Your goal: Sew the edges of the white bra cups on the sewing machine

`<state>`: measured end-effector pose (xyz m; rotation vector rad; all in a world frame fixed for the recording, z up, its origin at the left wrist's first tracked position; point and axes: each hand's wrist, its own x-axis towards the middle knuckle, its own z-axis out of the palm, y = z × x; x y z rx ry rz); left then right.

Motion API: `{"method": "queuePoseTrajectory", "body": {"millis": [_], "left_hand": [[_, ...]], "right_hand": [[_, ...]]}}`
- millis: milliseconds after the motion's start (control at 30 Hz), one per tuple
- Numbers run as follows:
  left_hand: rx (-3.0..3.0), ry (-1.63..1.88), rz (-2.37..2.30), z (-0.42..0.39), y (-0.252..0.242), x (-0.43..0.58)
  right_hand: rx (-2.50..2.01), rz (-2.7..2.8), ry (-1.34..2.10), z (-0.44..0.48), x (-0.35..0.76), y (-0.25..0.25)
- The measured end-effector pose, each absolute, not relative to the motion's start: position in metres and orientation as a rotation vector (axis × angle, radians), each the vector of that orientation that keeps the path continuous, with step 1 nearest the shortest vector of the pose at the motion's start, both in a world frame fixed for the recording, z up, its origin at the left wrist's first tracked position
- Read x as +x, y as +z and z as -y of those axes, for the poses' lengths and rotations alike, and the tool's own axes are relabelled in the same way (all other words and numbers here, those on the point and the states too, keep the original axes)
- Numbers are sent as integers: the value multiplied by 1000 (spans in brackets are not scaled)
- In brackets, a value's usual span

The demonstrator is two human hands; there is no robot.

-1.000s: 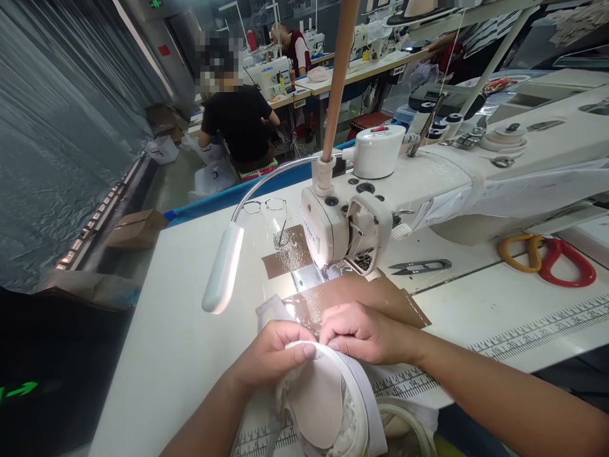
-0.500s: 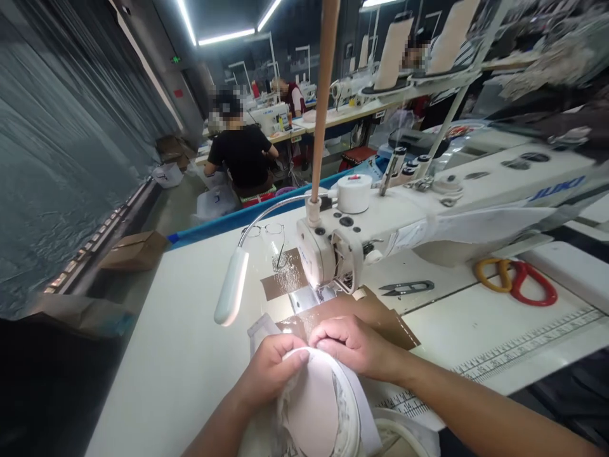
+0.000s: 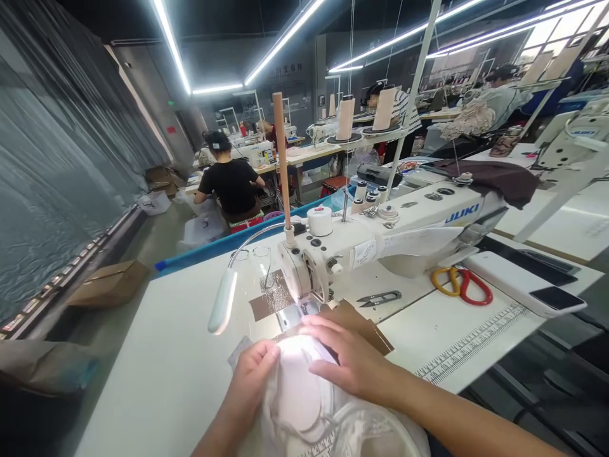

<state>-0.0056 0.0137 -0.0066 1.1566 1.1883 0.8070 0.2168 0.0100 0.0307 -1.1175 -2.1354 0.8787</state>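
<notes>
A white, lace-edged bra (image 3: 297, 387) with a pale cup lies on the table in front of the sewing machine (image 3: 304, 266), its upper edge brightly lit. My left hand (image 3: 254, 374) pinches the left edge of the cup between thumb and fingers. On the other side, my right hand (image 3: 342, 355) rests on the cup's right edge with fingers stretched toward the needle area and the thumb apart. Its fingertips are close beside the presser foot, which is partly hidden. A second lacy cup (image 3: 375, 428) hangs below my right forearm.
A lamp (image 3: 222, 301) on a bendy neck stands left of the machine head. Thread snips (image 3: 380, 298), red-and-yellow-handled scissors (image 3: 462, 285) and a printed ruler strip (image 3: 473, 343) are to the right. Eyeglasses (image 3: 261, 252) lie behind the lamp. A person in black (image 3: 231, 187) sits at another machine.
My view has tilted up and turned right. The bra's edge is now closer to the needle. My right hand has gone from pinching the edge to lying spread on it; the left still pinches.
</notes>
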Motion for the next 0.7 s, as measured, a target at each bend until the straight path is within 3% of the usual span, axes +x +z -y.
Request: {"method": "queuePoseTrajectory", "body": {"millis": [333,533,700], "left_hand": [[978,982,-1174,-14,-4,-5],[1093,863,-1206,-15,-10,-7],[1197,839,-1268,-12,-7,0]], "right_hand": [[-1569,2205,949,50,264,12],[-1536,2167,631,37,294,27],[-1483,2316,64,0,295,31]]}}
